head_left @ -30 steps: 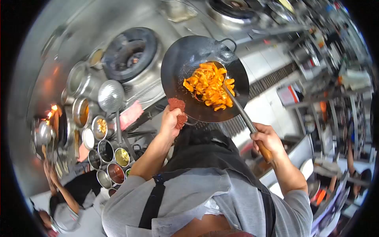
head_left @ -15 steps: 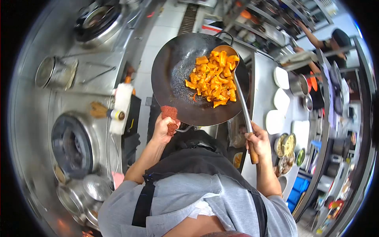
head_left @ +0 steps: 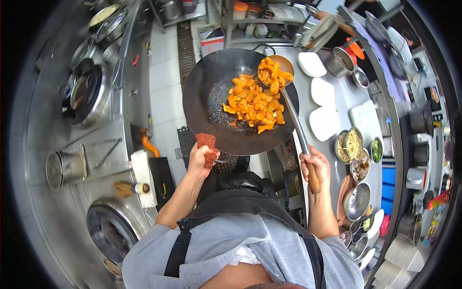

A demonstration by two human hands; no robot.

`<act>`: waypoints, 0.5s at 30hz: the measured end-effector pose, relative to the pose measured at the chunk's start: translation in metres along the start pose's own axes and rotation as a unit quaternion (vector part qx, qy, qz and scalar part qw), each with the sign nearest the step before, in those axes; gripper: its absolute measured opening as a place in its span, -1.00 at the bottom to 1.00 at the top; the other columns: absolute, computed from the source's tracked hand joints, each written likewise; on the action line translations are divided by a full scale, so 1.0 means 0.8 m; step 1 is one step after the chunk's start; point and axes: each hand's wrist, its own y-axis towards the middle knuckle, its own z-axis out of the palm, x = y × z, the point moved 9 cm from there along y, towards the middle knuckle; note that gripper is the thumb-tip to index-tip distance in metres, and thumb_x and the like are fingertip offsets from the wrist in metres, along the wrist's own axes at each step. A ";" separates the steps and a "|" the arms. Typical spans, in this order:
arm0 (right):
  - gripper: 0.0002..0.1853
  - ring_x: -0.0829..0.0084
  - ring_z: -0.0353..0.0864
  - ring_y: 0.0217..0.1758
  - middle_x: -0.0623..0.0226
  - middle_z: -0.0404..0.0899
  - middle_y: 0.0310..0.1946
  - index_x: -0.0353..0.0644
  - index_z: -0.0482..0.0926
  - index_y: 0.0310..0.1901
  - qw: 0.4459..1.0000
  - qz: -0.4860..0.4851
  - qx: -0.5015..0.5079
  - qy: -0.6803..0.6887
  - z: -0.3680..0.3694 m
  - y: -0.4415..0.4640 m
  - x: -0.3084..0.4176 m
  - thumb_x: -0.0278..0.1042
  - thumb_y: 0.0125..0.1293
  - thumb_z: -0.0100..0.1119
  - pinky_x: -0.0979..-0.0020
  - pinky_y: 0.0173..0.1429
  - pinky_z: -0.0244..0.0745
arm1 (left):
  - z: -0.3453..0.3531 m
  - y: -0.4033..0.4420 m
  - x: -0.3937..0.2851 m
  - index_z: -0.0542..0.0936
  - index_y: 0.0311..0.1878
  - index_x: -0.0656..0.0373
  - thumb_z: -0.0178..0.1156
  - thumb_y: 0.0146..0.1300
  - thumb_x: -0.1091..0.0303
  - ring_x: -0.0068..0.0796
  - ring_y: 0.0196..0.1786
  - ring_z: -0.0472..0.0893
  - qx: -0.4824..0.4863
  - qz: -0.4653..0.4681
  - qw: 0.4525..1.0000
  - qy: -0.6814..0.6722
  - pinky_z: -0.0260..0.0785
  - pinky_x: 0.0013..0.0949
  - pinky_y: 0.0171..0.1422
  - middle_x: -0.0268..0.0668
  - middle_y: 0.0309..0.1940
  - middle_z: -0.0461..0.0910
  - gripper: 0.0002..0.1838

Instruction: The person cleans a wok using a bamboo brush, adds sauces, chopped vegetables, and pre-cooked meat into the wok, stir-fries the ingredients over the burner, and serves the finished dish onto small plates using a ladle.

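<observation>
A large dark wok (head_left: 204, 70) hangs in front of me. Saucy orange pieces of food (head_left: 252, 103) lie in its right half. My left hand (head_left: 196, 161) is closed round the wok's handle through a folded reddish-brown cloth (head_left: 206, 141), which hides most of the handle. With my right hand (head_left: 318, 166) I grip the wooden end of a long metal ladle (head_left: 299, 126). The ladle's bowl, at the far right of the wok, carries a heap of the orange food.
Right of the wok runs a steel counter (head_left: 301, 86) with white plates (head_left: 323, 123), a steel pot (head_left: 339, 61) and bowls of noodles (head_left: 355, 144) and greens (head_left: 376, 149). On the left are a stove burner (head_left: 110, 226) and a steel container (head_left: 60, 168). Another person's arm (head_left: 342, 25) shows behind.
My body and the wok have turned right, closer to the plates on the counter. The ladle's bowl now holds a distinct heap of food, raised at the wok's far right side.
</observation>
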 end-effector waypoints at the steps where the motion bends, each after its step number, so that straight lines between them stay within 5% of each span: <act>1: -0.41 0.53 0.38 -0.74 0.23 0.49 -0.46 -0.47 0.30 0.19 1.000 -0.001 -0.007 0.025 -0.011 0.007 0.008 -0.47 0.07 0.10 0.54 -0.77 0.26 | 0.013 0.006 0.003 0.38 -0.05 0.18 0.02 -0.09 0.54 -0.36 -0.50 0.56 0.007 -0.006 1.000 0.013 0.30 -0.42 -0.63 -0.25 -0.41 0.47 -0.57; 5: -0.60 0.57 0.33 -0.76 0.13 0.44 -0.42 -0.48 0.33 0.01 0.998 -0.041 -0.018 0.044 -0.076 0.049 0.060 -0.47 0.15 0.04 0.60 -0.83 0.21 | 0.062 0.036 0.015 0.42 -0.08 0.18 0.02 -0.11 0.53 -0.35 -0.50 0.56 -0.020 -0.005 1.000 0.010 0.28 -0.43 -0.65 -0.25 -0.38 0.49 -0.60; 11: -0.38 0.50 0.36 -0.75 0.14 0.45 -0.40 -0.55 0.12 0.24 0.996 -0.072 -0.043 0.001 -0.135 0.123 0.137 -0.48 0.16 0.02 0.55 -0.82 0.26 | 0.087 0.060 0.025 0.43 -0.10 0.18 0.01 -0.10 0.53 -0.35 -0.51 0.55 -0.023 -0.019 1.000 -0.002 0.26 -0.44 -0.65 -0.24 -0.41 0.50 -0.62; 15: -0.38 0.50 0.39 -0.73 0.22 0.47 -0.46 -0.54 0.17 0.25 0.992 -0.091 -0.076 -0.032 -0.158 0.164 0.153 -0.48 0.15 0.06 0.52 -0.79 0.28 | 0.097 0.063 0.020 0.40 -0.16 0.16 0.02 -0.08 0.55 -0.32 -0.53 0.53 -0.046 -0.009 0.999 -0.006 0.26 -0.46 -0.66 -0.23 -0.46 0.45 -0.68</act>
